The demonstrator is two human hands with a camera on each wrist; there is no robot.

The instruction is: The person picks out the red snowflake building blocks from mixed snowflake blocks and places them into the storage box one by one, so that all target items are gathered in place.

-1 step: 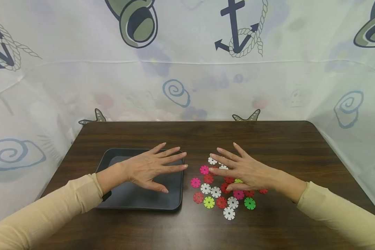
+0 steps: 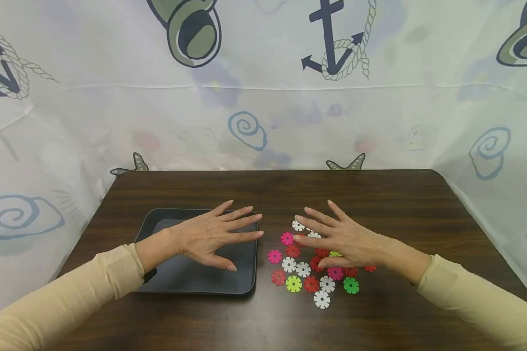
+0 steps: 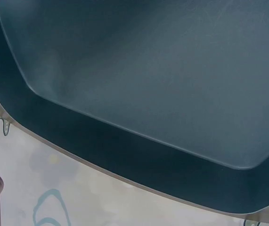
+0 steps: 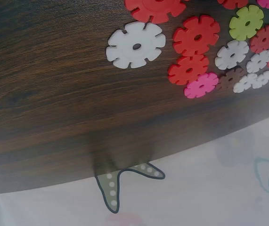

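My left hand (image 2: 211, 236) hovers palm down over a dark grey rectangular tray (image 2: 193, 280), fingers straight and spread, holding nothing. The tray's inside and rim fill most of the left wrist view, where one fingertip shows at the lower left. To the right, several flat notched plastic discs lie loose on the table, among them a green disc (image 2: 351, 288), a yellow disc (image 2: 293, 287) and a white disc (image 2: 322, 303). Over this group is my right hand (image 2: 344, 239), its fingers also spread and nothing in them. It hides some discs; a white disc (image 4: 148, 37) lies near a red disc (image 4: 188, 37) in the right wrist view.
The dark wood-grain table (image 2: 263, 321) carries the tray on the left and the discs right of centre. Behind it hangs a pale curtain (image 2: 290, 131) printed with anchors, shells and starfish. The tray's raised right rim stands between its inside and the discs.
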